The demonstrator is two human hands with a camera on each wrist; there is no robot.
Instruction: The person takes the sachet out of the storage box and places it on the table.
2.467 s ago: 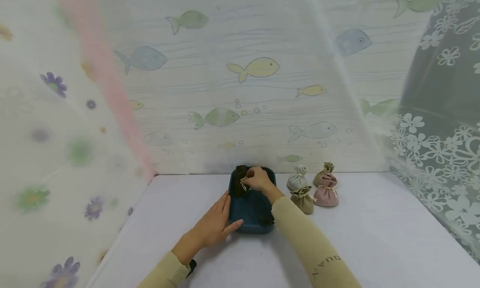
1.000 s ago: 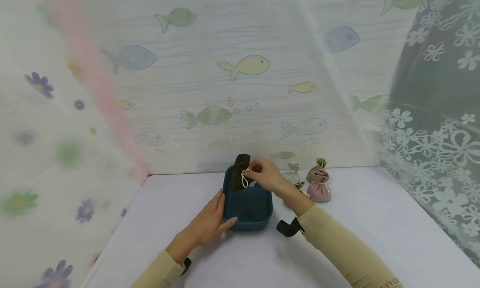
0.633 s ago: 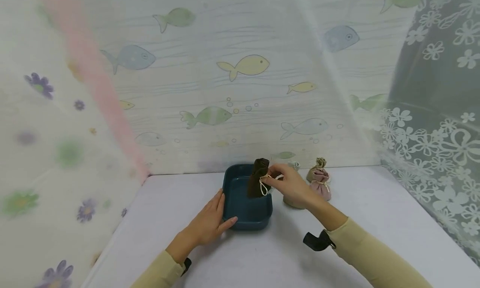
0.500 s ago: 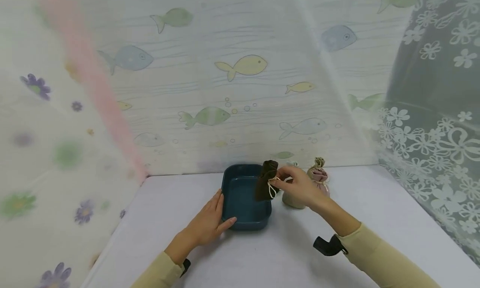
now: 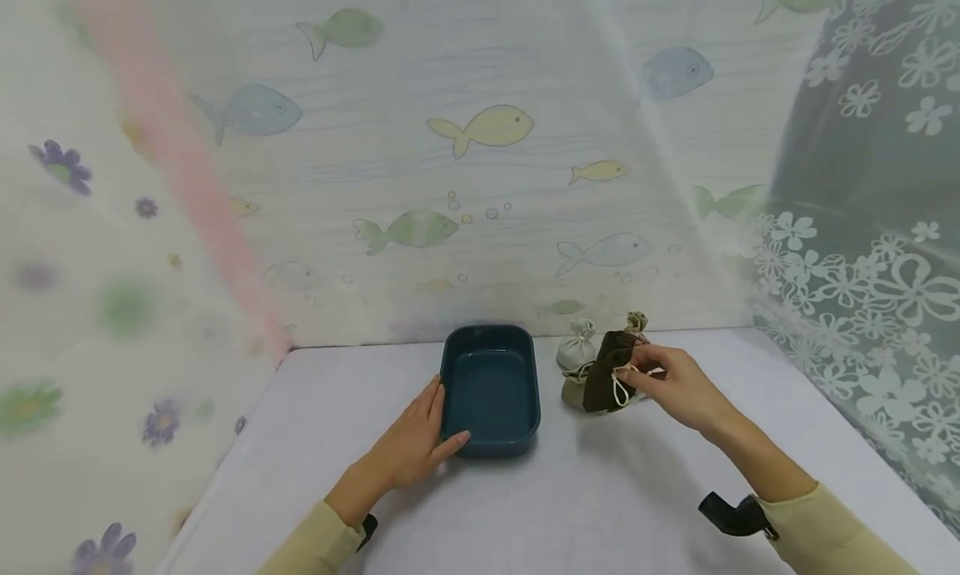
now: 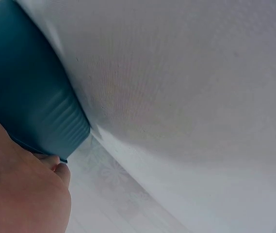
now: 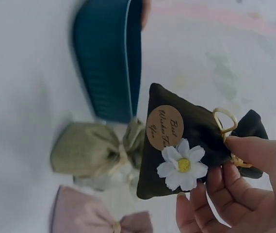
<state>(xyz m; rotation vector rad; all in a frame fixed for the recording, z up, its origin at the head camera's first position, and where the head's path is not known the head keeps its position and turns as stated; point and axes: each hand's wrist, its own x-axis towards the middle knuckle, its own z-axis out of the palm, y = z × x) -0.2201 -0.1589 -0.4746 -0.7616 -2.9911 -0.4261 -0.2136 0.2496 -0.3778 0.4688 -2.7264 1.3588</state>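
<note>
My right hand (image 5: 678, 392) pinches a dark brown drawstring pouch (image 5: 602, 385) at its tied neck, right of the tray. In the right wrist view the pouch (image 7: 198, 119) has a round paper sticker (image 7: 164, 124) and a white fabric daisy (image 7: 182, 165); thumb and fingertips close on its cord. On the left side of the blue rectangular tray (image 5: 491, 404) rests my left hand (image 5: 408, 442), fingers straight along the wall and thumb at the near end. The left wrist view shows the tray's outer wall (image 6: 31, 82) beside that hand (image 6: 26, 189).
Behind the dark pouch stand a white pouch (image 5: 576, 352) and an olive pouch (image 5: 573, 394). Farther back is another olive one (image 5: 637, 322). A pink pouch (image 7: 79, 213) shows in the right wrist view. A fish-printed curtain (image 5: 405, 283) closes the table's far edge.
The dark pouch has come up out of the tray and travelled right, in front of the other pouches, in my right hand's pinch. My left hand stays on the tray.
</note>
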